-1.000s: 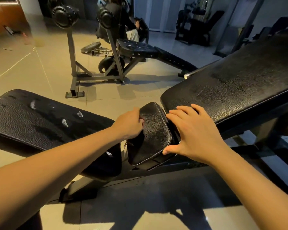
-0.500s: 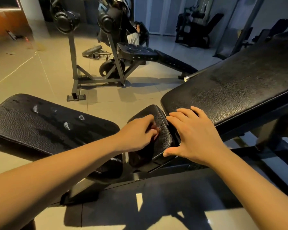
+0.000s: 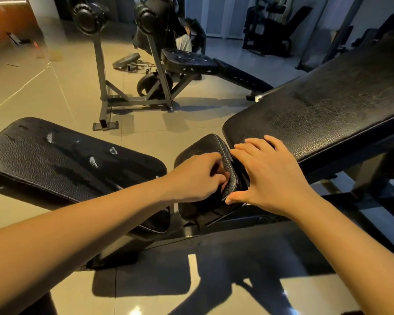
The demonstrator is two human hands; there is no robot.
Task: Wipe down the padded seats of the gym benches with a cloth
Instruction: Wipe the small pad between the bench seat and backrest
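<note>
Step in hand: the small seat pad (image 3: 198, 148) is judged to be under wiping by the left hand (image 3: 196, 176).
Left fingers (image 3: 216, 178): curled together on the pad's top, just short of its right seam. No cloth is seen beneath them, so what they grip cannot be told.
Right hand (image 3: 266, 176): fingers (image 3: 248, 144) straight and spread apart, laid over the gap beside the inclined back pad (image 3: 316, 114), with the thumb set against the seat pad's near corner.
Seat pad: tilted, directly under the left fingers and touching the right thumb.
Technique: the pad should be kept braced by the right fingers while strokes are carried over the seam.
Left to do: the long pad (image 3: 55, 155), well left of the left fingers, shows 4 pale smears.
</note>
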